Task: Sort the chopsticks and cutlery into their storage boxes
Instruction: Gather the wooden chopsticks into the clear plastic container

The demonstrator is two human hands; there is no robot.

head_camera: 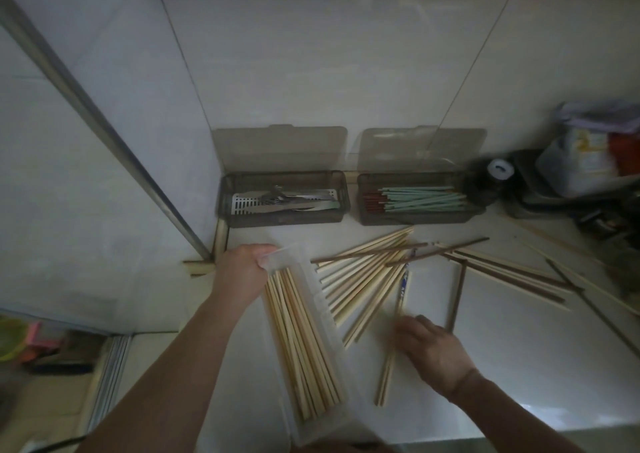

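Nearest to the person, a clear plastic box (311, 314) lies lengthwise on the white counter (502, 366), packed with pale bamboo chopsticks (301, 341). The left hand (242, 272) grips the box's far end, thumb and fingers curled over the rim. To its right, the right hand (433, 352) is down on the counter with fingers bent over a loose pair of pale chopsticks (386, 380); it is blurred, so I cannot tell whether it truly has hold of them or only presses on them.

Just beyond the hands, a fan of loose bamboo chopsticks (363, 272) spreads over the counter, with a few dark brown chopsticks (457, 293) lying across them and one blue-patterned chopstick (403, 286) among them. More pale and dark sticks trail off to the right.

Farther back, against the tiled wall (311, 71), two smoky grey boxes stand side by side with lids raised. The left grey box (282, 218) holds metal cutlery (287, 199) on a white slotted tray. The right grey box (415, 218) holds mint-green chopsticks (422, 198) and some reddish-brown ones (372, 199). At far right sits a dim clutter of containers (575, 161).
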